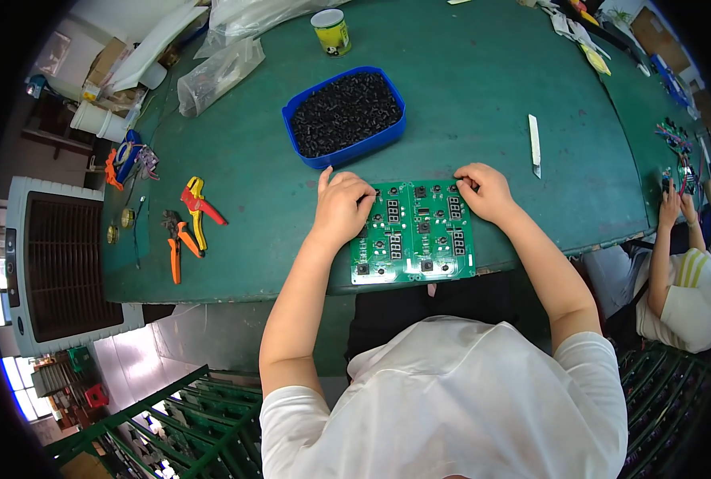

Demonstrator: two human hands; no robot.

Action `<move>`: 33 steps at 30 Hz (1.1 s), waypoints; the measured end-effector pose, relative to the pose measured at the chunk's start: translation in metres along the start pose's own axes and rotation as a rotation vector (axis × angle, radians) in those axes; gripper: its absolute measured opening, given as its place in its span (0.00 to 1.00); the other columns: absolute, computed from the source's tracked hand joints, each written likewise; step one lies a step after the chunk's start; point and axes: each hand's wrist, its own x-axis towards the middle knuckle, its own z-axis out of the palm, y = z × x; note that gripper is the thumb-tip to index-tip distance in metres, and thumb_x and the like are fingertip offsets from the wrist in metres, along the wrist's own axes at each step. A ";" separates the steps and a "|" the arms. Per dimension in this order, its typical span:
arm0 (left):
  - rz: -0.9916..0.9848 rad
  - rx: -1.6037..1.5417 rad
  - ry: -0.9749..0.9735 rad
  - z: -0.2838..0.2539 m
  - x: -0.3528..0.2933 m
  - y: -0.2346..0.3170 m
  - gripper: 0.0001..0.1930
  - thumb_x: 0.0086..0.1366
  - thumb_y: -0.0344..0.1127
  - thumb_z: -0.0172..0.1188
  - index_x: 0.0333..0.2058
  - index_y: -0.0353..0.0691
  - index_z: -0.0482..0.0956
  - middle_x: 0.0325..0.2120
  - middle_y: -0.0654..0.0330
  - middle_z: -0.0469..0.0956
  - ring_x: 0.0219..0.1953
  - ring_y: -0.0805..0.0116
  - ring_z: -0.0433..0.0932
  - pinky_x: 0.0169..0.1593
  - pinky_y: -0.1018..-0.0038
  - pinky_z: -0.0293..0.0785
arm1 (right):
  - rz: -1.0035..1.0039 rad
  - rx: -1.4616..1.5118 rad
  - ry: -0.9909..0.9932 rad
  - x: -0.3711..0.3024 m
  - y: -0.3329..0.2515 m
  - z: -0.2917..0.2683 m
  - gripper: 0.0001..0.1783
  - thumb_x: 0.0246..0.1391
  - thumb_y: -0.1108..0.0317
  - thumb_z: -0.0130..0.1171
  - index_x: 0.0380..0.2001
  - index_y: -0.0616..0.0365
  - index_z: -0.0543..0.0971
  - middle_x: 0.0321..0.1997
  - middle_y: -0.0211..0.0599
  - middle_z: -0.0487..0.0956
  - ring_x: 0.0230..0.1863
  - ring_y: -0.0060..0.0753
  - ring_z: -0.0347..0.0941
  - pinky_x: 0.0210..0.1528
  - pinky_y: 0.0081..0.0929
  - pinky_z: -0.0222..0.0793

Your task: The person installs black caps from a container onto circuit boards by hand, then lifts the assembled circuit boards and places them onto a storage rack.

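Note:
A green circuit board (409,239) with several digit displays and small black square parts lies at the table's near edge. Over its upper left corner, my left hand (341,206) has thumb and forefinger pinched together, another finger lifted. My right hand (487,191) is closed at the upper right corner, fingertips bent down onto the board. Whatever the fingertips hold is hidden or too small to name. Just beyond my left hand stands a blue plastic bin (398,132) filled with tiny black parts (343,112).
Orange-handled pliers (176,247) and a red-and-yellow hand tool (200,211) lie on the left. A white cutter knife (535,144) is on the right. A yellow-green can (331,33) and plastic bags (221,76) are farther back. Another person (683,287) works at the far right.

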 end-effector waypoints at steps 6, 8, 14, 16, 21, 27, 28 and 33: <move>-0.036 -0.139 -0.052 0.007 -0.004 -0.012 0.02 0.50 0.29 0.60 0.24 0.40 0.78 0.26 0.62 0.76 0.38 0.63 0.73 0.57 0.57 0.56 | -0.025 -0.051 0.060 -0.004 -0.004 0.006 0.04 0.44 0.70 0.56 0.27 0.55 0.75 0.22 0.33 0.72 0.27 0.38 0.70 0.28 0.34 0.65; -0.074 -0.202 -0.058 0.009 -0.006 -0.015 0.02 0.51 0.30 0.60 0.24 0.39 0.78 0.26 0.62 0.76 0.38 0.63 0.73 0.57 0.58 0.57 | -0.046 -0.073 0.059 -0.004 -0.003 0.007 0.04 0.44 0.69 0.55 0.26 0.55 0.75 0.22 0.32 0.72 0.28 0.38 0.70 0.29 0.35 0.65; -0.040 -0.248 -0.050 0.009 -0.010 -0.017 0.02 0.51 0.25 0.58 0.26 0.34 0.75 0.29 0.56 0.75 0.37 0.57 0.72 0.43 0.69 0.69 | -0.068 -0.078 0.066 -0.002 0.002 0.010 0.04 0.45 0.71 0.55 0.27 0.57 0.75 0.22 0.33 0.71 0.24 0.34 0.68 0.26 0.30 0.64; -0.015 -0.246 -0.064 0.007 -0.011 -0.019 0.03 0.51 0.25 0.59 0.25 0.34 0.75 0.30 0.56 0.75 0.38 0.57 0.72 0.43 0.68 0.69 | -0.043 -0.047 0.093 -0.002 0.001 0.012 0.03 0.45 0.70 0.57 0.26 0.56 0.75 0.22 0.33 0.71 0.22 0.31 0.67 0.25 0.27 0.63; 0.050 -0.202 -0.135 -0.002 -0.012 -0.018 0.03 0.50 0.25 0.59 0.26 0.35 0.75 0.31 0.57 0.75 0.39 0.58 0.72 0.43 0.68 0.69 | -0.031 -0.039 0.045 0.002 0.001 0.015 0.03 0.46 0.70 0.57 0.26 0.56 0.75 0.23 0.33 0.72 0.22 0.30 0.68 0.25 0.25 0.63; 0.053 -0.159 -0.103 -0.001 -0.016 -0.013 0.04 0.49 0.25 0.59 0.25 0.35 0.75 0.31 0.57 0.74 0.39 0.57 0.71 0.43 0.67 0.69 | 0.063 0.068 -0.050 0.035 -0.011 -0.003 0.05 0.46 0.67 0.55 0.25 0.56 0.75 0.23 0.36 0.74 0.28 0.38 0.72 0.28 0.31 0.66; 0.052 -0.158 -0.104 0.000 -0.017 -0.013 0.04 0.49 0.25 0.59 0.25 0.35 0.75 0.31 0.57 0.74 0.39 0.57 0.71 0.43 0.67 0.69 | -0.019 0.020 0.012 0.050 -0.022 -0.006 0.06 0.47 0.65 0.54 0.25 0.56 0.76 0.24 0.37 0.75 0.28 0.39 0.72 0.29 0.32 0.67; 0.021 -0.146 -0.074 0.001 -0.027 -0.017 0.04 0.49 0.25 0.60 0.25 0.35 0.75 0.32 0.55 0.74 0.40 0.56 0.70 0.44 0.67 0.69 | -0.419 -0.212 0.130 0.133 -0.092 0.019 0.08 0.48 0.65 0.53 0.29 0.57 0.76 0.28 0.39 0.76 0.35 0.42 0.73 0.36 0.36 0.69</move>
